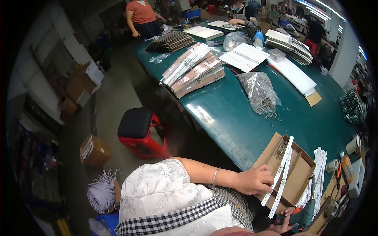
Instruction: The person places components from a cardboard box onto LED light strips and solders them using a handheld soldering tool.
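My left hand (254, 180) reaches over the near edge of the table, its fingers closed on the near end of a narrow white strip (278, 170). A second white strip (281, 185) lies beside it. Both rest slantwise across an open cardboard box (301, 172) with compartments, one holding small screw-like pieces (280, 149). At the lower edge, my right hand (284, 223) is wrapped round the grip of a green pistol-shaped power tool (304, 217). Its front end points toward more white strips (319, 171) on the right of the box.
A clear plastic bag (258, 92) of small metal pieces spills onto the green table (220, 122). Bundled strips (195, 70) and white panels (245, 57) lie farther back. Bottles, cups and tools crowd the right. A red stool (138, 131) stands left; two people (142, 17) are at the far end.
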{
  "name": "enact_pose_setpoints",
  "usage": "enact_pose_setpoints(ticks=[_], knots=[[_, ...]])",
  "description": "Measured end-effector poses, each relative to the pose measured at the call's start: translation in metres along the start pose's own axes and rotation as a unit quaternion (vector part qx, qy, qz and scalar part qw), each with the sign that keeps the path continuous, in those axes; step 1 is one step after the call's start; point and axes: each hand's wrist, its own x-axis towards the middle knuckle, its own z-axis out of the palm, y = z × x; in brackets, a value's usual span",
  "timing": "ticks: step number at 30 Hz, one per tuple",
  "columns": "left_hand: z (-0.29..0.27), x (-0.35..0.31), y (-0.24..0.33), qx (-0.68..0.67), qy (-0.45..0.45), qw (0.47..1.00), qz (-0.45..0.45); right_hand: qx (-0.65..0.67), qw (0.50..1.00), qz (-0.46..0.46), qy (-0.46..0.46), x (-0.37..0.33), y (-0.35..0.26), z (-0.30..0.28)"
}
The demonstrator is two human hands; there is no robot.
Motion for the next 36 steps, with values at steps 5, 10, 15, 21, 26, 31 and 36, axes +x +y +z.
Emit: enact_pose_setpoints(ticks=[5,10,15,21,26,31,36], knots=[[0.006,0.001,0.0,0.01,0.024,0.999,0.044,-0.002,1.0,-0.017,-0.019,0.001,0.0,0.003],[0.008,-0.001,-0.005,0.017,0.029,0.998,0.057,0.011,0.999,-0.021,-0.033,0.002,0.003,0.0],[0.01,-0.002,-0.006,0.012,0.042,0.998,0.055,0.023,0.998,-0.022,-0.047,0.003,0.007,-0.01],[0.013,0.008,-0.006,0.036,0.07,0.994,0.074,0.097,0.848,-0.244,-0.459,0.061,0.047,-0.066],[0.015,0.008,-0.006,0.034,0.071,0.994,0.073,0.069,0.908,-0.202,-0.36,0.047,0.038,-0.056],[0.008,0.005,-0.005,0.027,0.076,0.994,0.069,-0.008,0.993,-0.055,-0.104,0.007,0.008,-0.018],[0.007,0.002,-0.011,0.002,0.038,0.997,0.071,0.065,0.842,-0.264,-0.466,0.048,0.033,-0.06]])
